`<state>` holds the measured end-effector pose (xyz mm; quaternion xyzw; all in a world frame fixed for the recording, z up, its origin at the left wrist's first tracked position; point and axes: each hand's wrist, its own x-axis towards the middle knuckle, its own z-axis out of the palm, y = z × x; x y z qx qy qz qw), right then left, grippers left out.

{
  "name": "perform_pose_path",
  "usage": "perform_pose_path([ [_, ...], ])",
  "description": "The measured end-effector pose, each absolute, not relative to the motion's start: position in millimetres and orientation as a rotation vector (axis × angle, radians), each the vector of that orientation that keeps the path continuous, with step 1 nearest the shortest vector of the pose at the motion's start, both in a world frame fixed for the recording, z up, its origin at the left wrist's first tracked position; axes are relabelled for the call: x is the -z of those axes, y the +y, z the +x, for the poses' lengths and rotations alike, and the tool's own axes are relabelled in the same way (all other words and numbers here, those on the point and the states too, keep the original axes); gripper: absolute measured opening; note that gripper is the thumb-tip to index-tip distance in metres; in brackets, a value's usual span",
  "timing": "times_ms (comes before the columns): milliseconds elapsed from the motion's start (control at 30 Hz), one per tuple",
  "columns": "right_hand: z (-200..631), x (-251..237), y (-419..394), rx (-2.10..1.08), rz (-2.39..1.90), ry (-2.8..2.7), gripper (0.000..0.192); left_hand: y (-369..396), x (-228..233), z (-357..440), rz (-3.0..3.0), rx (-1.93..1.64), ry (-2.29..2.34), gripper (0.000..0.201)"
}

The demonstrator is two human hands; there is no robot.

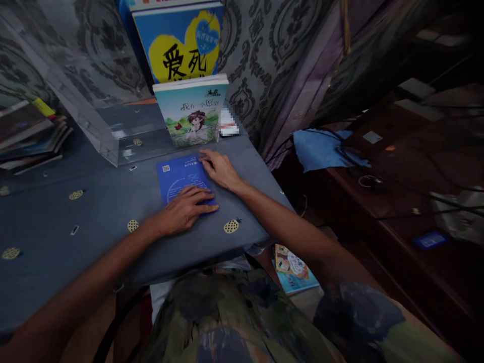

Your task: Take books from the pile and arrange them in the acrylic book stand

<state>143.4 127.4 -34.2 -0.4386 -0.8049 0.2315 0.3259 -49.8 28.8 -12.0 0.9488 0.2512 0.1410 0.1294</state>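
Note:
A blue booklet point(185, 174) with a QR code and white print lies flat on the cloth-covered table. Across its lower part rests my left hand point(183, 209), palm down, fingers stretched out and slightly spread. My right hand point(220, 170) is at the booklet's upper right corner, its fingers loosely bent and touching that edge; it grips nothing that I can see. Just beyond the booklet, a green-blue picture book point(192, 113) with a cartoon girl stands upright in a clear acrylic rack point(109, 148). Behind it a taller blue book point(151, 35) with a yellow heart stands upright.
A stack of books point(34, 133) lies at the table's far left. The grey tablecloth point(102, 227) has pineapple prints. Below the table's right edge are more books point(295, 269). To the right stands a dark red cabinet point(378, 201) with cables and a blue cloth point(321, 148).

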Motion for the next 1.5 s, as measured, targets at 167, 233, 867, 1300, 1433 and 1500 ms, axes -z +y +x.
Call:
perform_pose_path([
  [167, 144, 34, 127, -0.576, -1.132, -2.130, 0.040, 21, 10, -48, 2.723, -0.379, 0.711, 0.047],
  [233, 144, 34, 127, -0.562, -1.127, -2.147, 0.039, 24, 9, -50, 2.728, -0.387, 0.707, 0.044],
  [867, 141, 34, 122, -0.462, -1.011, -2.363, 0.041, 82, 28, -132, 2.656, -0.626, 1.664, 0.038],
  [1300, 140, 37, 123, -0.459, -1.023, -2.376, 0.040, -4, 11, -140, 2.670, -0.779, 1.124, 0.032],
  [1433, 140, 35, 122, -0.435, -1.048, -2.398, 0.041, -33, 10, -138, 2.653, -0.772, 1.043, 0.033],
  [1500, 140, 35, 122, -0.419, -1.043, -2.414, 0.041, -44, 9, -137, 2.655, -0.770, 1.021, 0.033],
])
